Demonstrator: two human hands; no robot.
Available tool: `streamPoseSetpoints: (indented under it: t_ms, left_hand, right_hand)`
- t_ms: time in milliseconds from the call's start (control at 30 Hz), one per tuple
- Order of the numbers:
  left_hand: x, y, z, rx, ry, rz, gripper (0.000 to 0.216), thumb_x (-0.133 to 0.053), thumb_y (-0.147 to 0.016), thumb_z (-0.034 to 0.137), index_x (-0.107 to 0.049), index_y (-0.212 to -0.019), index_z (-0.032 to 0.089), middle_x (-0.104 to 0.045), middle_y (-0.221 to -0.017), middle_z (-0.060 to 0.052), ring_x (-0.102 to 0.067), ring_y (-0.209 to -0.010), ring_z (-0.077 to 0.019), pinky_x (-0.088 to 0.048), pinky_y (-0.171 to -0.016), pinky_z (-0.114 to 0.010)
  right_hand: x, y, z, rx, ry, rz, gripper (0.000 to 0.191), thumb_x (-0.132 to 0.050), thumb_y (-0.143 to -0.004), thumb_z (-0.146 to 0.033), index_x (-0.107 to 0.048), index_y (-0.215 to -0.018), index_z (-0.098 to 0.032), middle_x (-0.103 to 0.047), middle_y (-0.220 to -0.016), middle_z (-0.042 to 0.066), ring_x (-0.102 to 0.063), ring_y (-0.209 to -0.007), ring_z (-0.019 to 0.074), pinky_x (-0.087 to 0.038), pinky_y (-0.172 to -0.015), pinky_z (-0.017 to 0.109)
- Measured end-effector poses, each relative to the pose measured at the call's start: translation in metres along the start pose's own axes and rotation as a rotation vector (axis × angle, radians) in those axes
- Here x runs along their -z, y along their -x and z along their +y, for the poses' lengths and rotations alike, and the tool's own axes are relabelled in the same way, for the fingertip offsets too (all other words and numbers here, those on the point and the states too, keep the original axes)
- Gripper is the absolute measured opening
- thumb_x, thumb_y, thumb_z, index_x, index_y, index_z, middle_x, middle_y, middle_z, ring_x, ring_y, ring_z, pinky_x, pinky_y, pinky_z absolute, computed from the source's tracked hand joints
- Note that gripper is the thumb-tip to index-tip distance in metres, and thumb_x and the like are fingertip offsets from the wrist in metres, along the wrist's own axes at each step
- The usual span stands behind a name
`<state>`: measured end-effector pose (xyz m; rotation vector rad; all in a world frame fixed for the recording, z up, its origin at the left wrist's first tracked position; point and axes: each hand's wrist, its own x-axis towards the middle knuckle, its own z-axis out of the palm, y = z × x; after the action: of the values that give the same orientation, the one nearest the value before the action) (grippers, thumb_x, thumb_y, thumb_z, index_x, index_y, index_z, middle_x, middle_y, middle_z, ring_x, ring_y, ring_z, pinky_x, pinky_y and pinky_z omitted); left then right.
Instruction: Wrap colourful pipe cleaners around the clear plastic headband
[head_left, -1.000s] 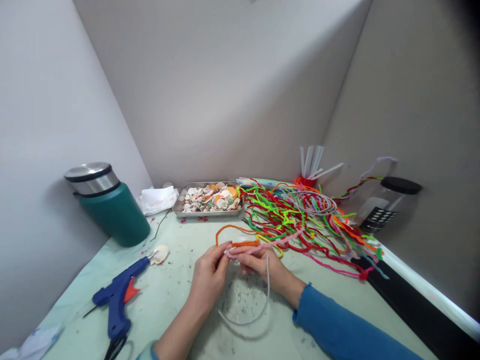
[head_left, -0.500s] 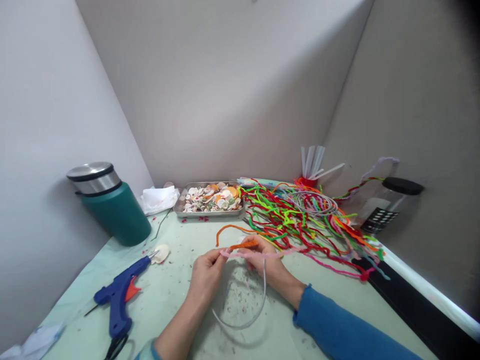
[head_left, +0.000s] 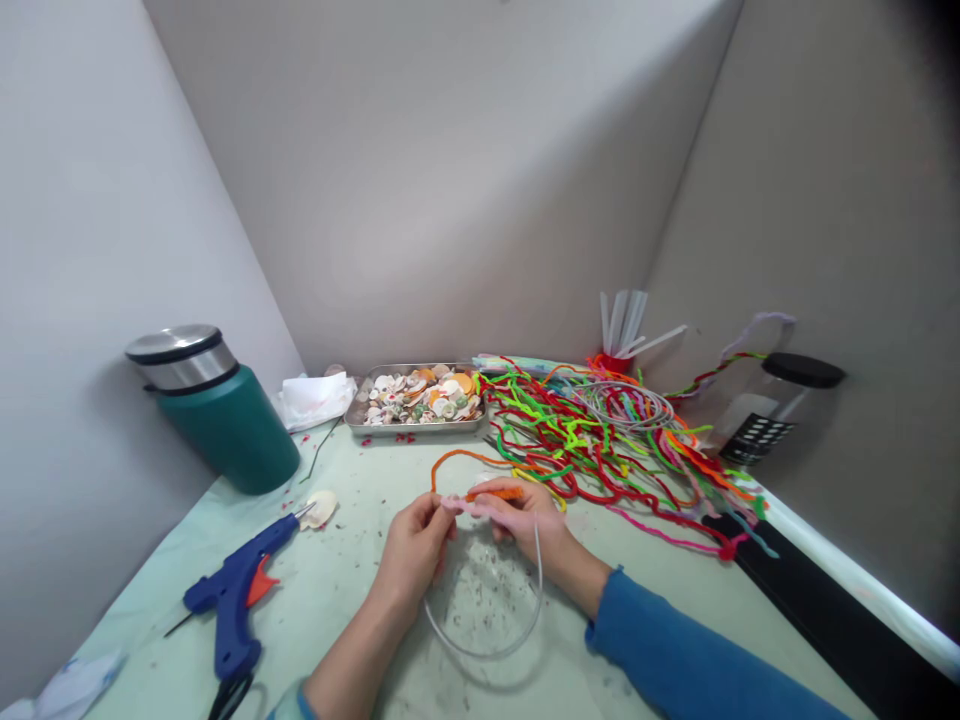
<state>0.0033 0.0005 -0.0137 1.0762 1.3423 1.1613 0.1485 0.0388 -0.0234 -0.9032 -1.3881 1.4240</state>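
Observation:
Close together over the table, my left hand [head_left: 414,545] and my right hand [head_left: 529,515] are both closed on a pink pipe cleaner [head_left: 459,505]. My left fingers pinch it at its left part; my right fingers grip it farther right. An orange pipe cleaner [head_left: 495,493] lies along it at my right fingers, and an orange strand curves behind toward my left fingertips. A pale grey wire hoop [head_left: 491,655] hangs in a loop below both hands. Where its upper part meets the pipe cleaners is mostly hidden by my fingers.
A blue glue gun [head_left: 238,590] lies left, its nozzle at a pale shell [head_left: 321,510]. Behind stand a green bottle [head_left: 229,430] and a metal tray [head_left: 416,429] of shells or buttons. Many pipe cleaners [head_left: 570,430] spread rightward, near a clear jar [head_left: 765,415] and a cup of glue sticks [head_left: 621,325].
The long pink end that stretched right past my right hand is now drawn in near it. My right fingers have closed over the pink strand, and the hoop's right side has shifted slightly right.

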Motion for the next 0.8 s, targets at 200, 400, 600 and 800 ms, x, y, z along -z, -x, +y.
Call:
streamPoseSetpoints:
  t_ms: [200, 400, 600, 800]
  left_hand:
    - [0.004, 0.003, 0.009, 0.111, 0.19, -0.087, 0.029, -0.059, -0.071, 0.043, -0.056, -0.071, 0.014, -0.046, -0.047, 0.007, -0.024, -0.026, -0.0009, -0.02, -0.025, -0.015]
    - [0.006, 0.004, 0.015, 0.209, 0.323, -0.147, 0.024, -0.059, -0.071, 0.035, -0.058, -0.066, 0.012, -0.048, -0.042, 0.005, -0.027, -0.024, -0.0022, -0.024, -0.024, -0.015]
    - [0.006, 0.004, 0.017, 0.294, 0.36, -0.215, 0.026, -0.056, -0.072, 0.035, -0.059, -0.062, 0.011, -0.049, -0.04, 0.004, -0.024, -0.022, -0.0019, -0.024, -0.022, -0.016]
    - [0.002, 0.002, 0.011, 0.158, 0.234, -0.107, 0.039, -0.054, -0.073, 0.049, -0.056, -0.062, 0.012, -0.05, -0.042, 0.004, -0.026, -0.024, -0.002, -0.035, -0.028, -0.018]
  right_hand:
    - [0.002, 0.002, -0.002, 0.018, -0.072, -0.074, 0.017, -0.063, -0.071, -0.028, -0.071, -0.083, -0.018, -0.066, -0.068, 0.003, -0.047, -0.042, 0.007, -0.033, -0.04, 0.019]
    - [0.001, 0.005, -0.005, 0.009, -0.131, -0.127, 0.017, -0.064, -0.071, -0.028, -0.07, -0.082, -0.016, -0.066, -0.068, 0.003, -0.049, -0.045, 0.0075, -0.036, -0.043, 0.02]
    - [0.002, 0.006, -0.005, 0.029, -0.15, -0.163, 0.016, -0.065, -0.071, -0.025, -0.071, -0.081, -0.015, -0.061, -0.059, 0.001, -0.05, -0.046, 0.0072, -0.033, -0.043, 0.019]
    - [0.003, 0.005, -0.005, 0.023, -0.129, -0.087, 0.019, -0.065, -0.072, -0.028, -0.07, -0.085, -0.015, -0.064, -0.065, 0.002, -0.049, -0.048, 0.0073, -0.033, -0.044, 0.019]
